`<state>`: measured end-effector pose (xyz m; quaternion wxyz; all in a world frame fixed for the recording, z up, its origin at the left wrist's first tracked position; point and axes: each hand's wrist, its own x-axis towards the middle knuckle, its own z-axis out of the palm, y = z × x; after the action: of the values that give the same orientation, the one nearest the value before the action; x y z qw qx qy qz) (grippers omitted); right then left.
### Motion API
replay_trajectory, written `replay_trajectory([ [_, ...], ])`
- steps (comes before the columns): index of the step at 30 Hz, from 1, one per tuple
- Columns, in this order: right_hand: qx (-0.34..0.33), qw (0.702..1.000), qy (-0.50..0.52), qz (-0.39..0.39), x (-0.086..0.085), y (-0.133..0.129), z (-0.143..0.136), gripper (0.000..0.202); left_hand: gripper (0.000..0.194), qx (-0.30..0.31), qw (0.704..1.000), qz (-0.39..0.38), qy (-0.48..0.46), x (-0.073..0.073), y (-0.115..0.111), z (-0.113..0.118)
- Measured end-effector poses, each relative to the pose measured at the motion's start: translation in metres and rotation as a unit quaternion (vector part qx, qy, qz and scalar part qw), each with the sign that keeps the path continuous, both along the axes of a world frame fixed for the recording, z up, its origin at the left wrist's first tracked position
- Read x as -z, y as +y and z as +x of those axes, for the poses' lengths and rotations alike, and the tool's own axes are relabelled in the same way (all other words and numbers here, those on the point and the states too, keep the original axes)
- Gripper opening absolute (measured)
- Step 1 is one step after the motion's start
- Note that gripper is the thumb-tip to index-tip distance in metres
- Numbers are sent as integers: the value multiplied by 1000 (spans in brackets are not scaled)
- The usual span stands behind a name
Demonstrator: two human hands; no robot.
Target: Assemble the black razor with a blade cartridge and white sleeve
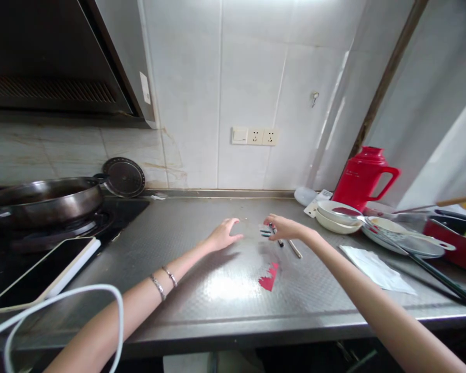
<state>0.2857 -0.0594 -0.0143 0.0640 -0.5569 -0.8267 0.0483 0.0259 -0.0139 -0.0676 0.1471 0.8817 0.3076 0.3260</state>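
Note:
Above the steel counter (186, 228), my left hand (223, 235) is held out with thumb and fingers apart and nothing between them. My right hand (282, 228) hovers to its right, fingers curved and spread from the thumb. Close to those fingertips is a small clear piece with dark stripes (264, 233); whether they touch it I cannot tell. A black pen (280, 242) lies partly hidden under the right hand. Beside it rests a pale slim stick (295, 249). Nearer to me lies a jagged red piece (269, 277), flat on the counter.
At left, a pan (66, 199) stands on the stove, with a phone (42, 274) and a white cable (112, 290) in front. On the right are a red thermos (361, 178), bowls (336, 223), a white napkin (376, 268) and dark chopsticks (438, 274).

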Motion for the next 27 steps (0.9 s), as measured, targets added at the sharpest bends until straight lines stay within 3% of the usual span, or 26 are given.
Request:
replay_trajectory([
  [3,45,999,-19,-19,-1,4,45,47,30,-70,997,16,-13,8,22,-31],
  [7,123,989,-30,-73,10,7,91,50,19,-173,984,-1,-46,18,52,-78],
  [13,166,981,-25,-100,28,10,105,49,16,-282,953,-41,-102,31,75,-128],
  [17,182,978,-24,-103,33,17,103,49,18,-321,939,-38,-115,34,76,-133],
  [22,194,975,-27,-108,35,19,103,50,19,-301,948,-28,-98,31,71,-128],
  [27,185,981,-19,-58,23,25,91,42,19,-311,944,-29,-107,30,69,-128],
])
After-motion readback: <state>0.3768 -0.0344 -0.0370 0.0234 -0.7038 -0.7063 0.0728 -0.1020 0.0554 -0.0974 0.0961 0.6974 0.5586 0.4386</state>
